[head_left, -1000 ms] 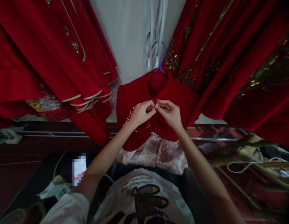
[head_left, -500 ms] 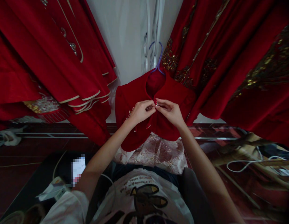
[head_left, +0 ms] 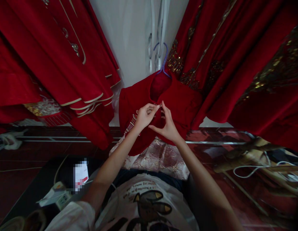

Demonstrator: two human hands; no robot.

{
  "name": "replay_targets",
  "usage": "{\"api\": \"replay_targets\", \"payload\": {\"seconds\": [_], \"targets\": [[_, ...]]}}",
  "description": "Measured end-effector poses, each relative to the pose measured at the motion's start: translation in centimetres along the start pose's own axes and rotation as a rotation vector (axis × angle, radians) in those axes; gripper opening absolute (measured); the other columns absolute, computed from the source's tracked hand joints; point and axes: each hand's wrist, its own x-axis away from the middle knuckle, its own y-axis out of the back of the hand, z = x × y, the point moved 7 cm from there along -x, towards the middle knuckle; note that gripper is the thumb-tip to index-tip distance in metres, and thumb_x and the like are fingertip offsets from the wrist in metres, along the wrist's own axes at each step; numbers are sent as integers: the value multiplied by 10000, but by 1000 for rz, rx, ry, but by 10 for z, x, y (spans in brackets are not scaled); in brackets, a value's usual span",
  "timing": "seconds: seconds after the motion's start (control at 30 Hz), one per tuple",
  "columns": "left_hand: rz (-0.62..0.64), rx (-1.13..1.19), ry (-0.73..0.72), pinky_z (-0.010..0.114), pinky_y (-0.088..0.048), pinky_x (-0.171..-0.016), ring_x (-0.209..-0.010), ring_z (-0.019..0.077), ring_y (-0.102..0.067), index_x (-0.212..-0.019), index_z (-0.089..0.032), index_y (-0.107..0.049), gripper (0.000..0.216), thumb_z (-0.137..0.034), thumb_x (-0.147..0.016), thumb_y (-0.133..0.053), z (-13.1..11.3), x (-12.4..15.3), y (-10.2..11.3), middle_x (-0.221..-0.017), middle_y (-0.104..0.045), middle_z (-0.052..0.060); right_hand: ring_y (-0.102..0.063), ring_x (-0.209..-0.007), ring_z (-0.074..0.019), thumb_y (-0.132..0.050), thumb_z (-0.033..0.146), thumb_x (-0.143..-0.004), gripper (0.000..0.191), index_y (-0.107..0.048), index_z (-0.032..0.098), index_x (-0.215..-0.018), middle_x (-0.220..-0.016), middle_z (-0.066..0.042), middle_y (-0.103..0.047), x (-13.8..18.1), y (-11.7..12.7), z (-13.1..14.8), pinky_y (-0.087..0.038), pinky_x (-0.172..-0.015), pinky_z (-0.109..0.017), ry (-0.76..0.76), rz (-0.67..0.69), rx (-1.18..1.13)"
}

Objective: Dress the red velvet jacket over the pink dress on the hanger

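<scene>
A small red velvet jacket (head_left: 182,102) hangs on a blue hanger (head_left: 163,61) in front of me, over a pale embroidered skirt (head_left: 161,157). My left hand (head_left: 144,116) is closed in a pinch on the jacket's front edge just below the collar, beside a beaded fastening (head_left: 131,122). My right hand (head_left: 166,125) rests against the jacket's front next to it, with fingers spread and the forefinger pointing up at the collar opening.
Long red embroidered garments hang at the left (head_left: 55,64) and at the right (head_left: 235,64). A white wall (head_left: 132,41) lies behind. Below are a dark red floor, white cables (head_left: 250,170) at the right, and a dark surface with papers (head_left: 59,195) at the lower left.
My right hand has let go of its pinch at the collar, dropped slightly and spread its fingers. My left hand has kept its pinch on the front edge.
</scene>
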Motion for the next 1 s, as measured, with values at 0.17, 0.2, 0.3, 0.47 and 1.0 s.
{"api": "replay_targets", "payload": {"seconds": [0.17,0.2,0.3,0.47,1.0], "targets": [[107,137,141,265,-595,-562,-666,138,-701,-990,-172,-593,384,-509,-949,-415,3,17,-5,-927,-716,89,-182,-1476,-274,-645,221,-797,972,-46,274,-1561,-1614,-86,-120,12,-8,5,-282,-1174,-494,107,36,173],[94,122,133,270,-600,-575,-680,141,-706,-997,-176,-590,383,-511,-949,-412,3,20,-1,-931,-716,86,-295,-1438,-252,-568,180,-835,868,-96,277,-1556,-1582,-92,-237,11,-2,0,-340,-1146,-469,76,31,166],[-19,69,126,252,-591,-578,-680,127,-696,-977,-181,-588,342,-496,-928,-464,11,23,18,-888,-711,65,-661,-1001,-194,-508,166,-854,695,-272,265,-1500,-1186,-78,-643,6,26,-17,-557,-863,-369,-79,37,134],[-314,-128,75,176,-519,-534,-674,91,-631,-919,-180,-607,167,-328,-847,-580,33,30,68,-871,-680,37,-610,-607,-139,-617,258,-809,369,-547,226,-1169,-759,6,-653,4,86,-21,-501,-583,-267,-199,1,172],[-337,-49,72,215,-500,-682,-721,98,-619,-933,-191,-519,250,-245,-745,-674,52,49,71,-786,-623,-5,-528,-712,-89,-604,260,-809,138,-519,211,-906,-808,11,-564,-11,50,25,-420,-635,-205,-314,58,-421]]}}
